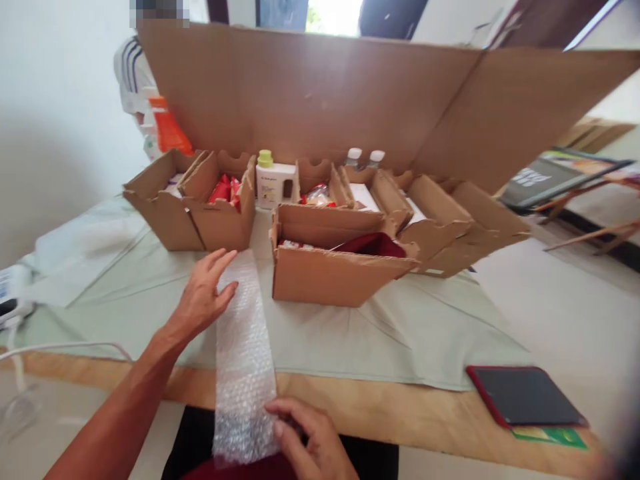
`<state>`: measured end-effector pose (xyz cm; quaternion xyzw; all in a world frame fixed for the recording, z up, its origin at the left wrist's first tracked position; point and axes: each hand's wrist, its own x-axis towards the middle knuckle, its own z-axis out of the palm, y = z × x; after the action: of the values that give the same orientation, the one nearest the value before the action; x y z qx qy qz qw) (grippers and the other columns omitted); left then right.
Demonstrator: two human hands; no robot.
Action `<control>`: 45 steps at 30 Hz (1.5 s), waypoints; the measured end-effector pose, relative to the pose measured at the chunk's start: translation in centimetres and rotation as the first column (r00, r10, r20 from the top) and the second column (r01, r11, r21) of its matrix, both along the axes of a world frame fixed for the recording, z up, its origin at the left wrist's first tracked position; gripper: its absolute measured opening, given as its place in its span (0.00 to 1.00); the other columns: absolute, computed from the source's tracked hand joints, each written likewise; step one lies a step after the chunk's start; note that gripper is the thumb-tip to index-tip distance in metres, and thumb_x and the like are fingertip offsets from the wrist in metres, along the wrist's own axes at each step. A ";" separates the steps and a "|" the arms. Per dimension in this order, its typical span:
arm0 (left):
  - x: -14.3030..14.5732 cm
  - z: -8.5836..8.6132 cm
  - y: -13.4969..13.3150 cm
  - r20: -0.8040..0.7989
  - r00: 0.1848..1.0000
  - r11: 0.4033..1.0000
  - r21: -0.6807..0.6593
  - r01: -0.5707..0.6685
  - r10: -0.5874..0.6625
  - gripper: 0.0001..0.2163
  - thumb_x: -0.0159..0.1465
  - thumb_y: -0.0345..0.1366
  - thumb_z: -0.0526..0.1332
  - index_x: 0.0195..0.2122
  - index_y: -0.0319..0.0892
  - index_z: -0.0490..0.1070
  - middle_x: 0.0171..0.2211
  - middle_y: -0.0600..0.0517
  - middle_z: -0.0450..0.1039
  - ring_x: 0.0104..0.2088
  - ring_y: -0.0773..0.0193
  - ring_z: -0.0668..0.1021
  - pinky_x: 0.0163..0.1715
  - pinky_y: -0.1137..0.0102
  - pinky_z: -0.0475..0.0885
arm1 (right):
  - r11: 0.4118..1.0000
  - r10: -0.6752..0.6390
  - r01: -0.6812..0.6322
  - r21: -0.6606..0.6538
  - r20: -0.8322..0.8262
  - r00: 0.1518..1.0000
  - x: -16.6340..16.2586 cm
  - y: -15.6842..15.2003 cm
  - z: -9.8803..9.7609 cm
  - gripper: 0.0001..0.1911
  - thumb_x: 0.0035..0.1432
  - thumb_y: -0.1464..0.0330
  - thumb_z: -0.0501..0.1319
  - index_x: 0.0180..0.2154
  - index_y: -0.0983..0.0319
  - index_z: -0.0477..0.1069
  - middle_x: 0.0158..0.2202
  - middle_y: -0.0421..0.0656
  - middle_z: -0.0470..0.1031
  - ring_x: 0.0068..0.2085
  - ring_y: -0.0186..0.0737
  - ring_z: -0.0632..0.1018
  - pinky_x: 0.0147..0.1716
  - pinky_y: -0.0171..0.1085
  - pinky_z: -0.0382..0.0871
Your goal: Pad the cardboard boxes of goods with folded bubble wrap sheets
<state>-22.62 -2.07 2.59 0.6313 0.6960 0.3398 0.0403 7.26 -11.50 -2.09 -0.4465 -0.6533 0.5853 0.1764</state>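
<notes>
A strip of clear bubble wrap (243, 347) lies lengthwise toward me, its near end hanging over the table's front edge above my lap. My left hand (207, 287) is at the strip's far left edge, fingers stretched out and thumb apart, holding nothing. At the strip's near right edge is my right hand (313, 437); its index fingertip touches the wrap, and the thumb is spread a little from it. Beyond the strip stands an open cardboard bin (320, 283) with a dark red item (373, 245) inside.
More cardboard bins (223, 227) line the back, with a white bottle (275, 183) between them. A tall cardboard panel (320, 100) rises behind. A tablet in a red case (525, 397) lies at the right edge. Clear plastic (90, 240) and a person's sleeve (133, 73) are left.
</notes>
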 end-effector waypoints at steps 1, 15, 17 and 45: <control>0.0 -0.1 -1.6 0.058 0.997 0.998 -0.034 0.062 -0.060 0.23 0.65 0.37 0.57 0.62 0.41 0.69 0.64 0.39 0.68 0.64 0.46 0.71 0.62 0.47 0.69 | 0.997 -0.044 0.041 -0.061 -0.049 0.998 -0.2 -0.1 -0.1 0.20 0.65 0.53 0.59 0.50 0.56 0.80 0.47 0.47 0.81 0.47 0.46 0.79 0.49 0.40 0.72; 3.7 -2.2 -10.4 0.405 0.914 0.977 -0.201 0.075 0.013 0.21 0.66 0.34 0.57 0.60 0.47 0.71 0.53 0.46 0.80 0.50 0.56 0.82 0.49 0.61 0.79 | 0.950 -0.210 0.067 -0.305 -0.463 0.861 -5.5 6.6 2.3 0.26 0.62 0.53 0.65 0.58 0.57 0.70 0.46 0.49 0.82 0.39 0.42 0.82 0.36 0.38 0.74; 3.1 -3.0 -8.2 0.330 0.940 0.988 -0.154 -0.031 0.081 0.21 0.65 0.34 0.57 0.60 0.43 0.71 0.52 0.45 0.80 0.47 0.57 0.82 0.48 0.62 0.78 | 0.979 -0.168 0.091 -0.184 -0.469 0.867 -5.6 7.0 2.2 0.30 0.65 0.55 0.62 0.65 0.53 0.61 0.53 0.50 0.79 0.41 0.42 0.83 0.35 0.38 0.76; 3.1 -4.0 -11.3 0.153 0.984 0.995 -0.022 0.094 -0.090 0.18 0.68 0.29 0.57 0.59 0.43 0.69 0.41 0.47 0.80 0.42 0.56 0.79 0.45 0.60 0.75 | 0.497 0.222 -0.427 0.755 0.365 0.904 -8.2 9.7 3.8 0.14 0.70 0.74 0.53 0.49 0.60 0.75 0.40 0.44 0.83 0.39 0.44 0.80 0.43 0.43 0.70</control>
<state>-19.52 -13.40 -1.39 0.6344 0.6658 0.3746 0.1182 -0.97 -1.80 1.70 -0.2422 -0.9365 0.1829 0.1759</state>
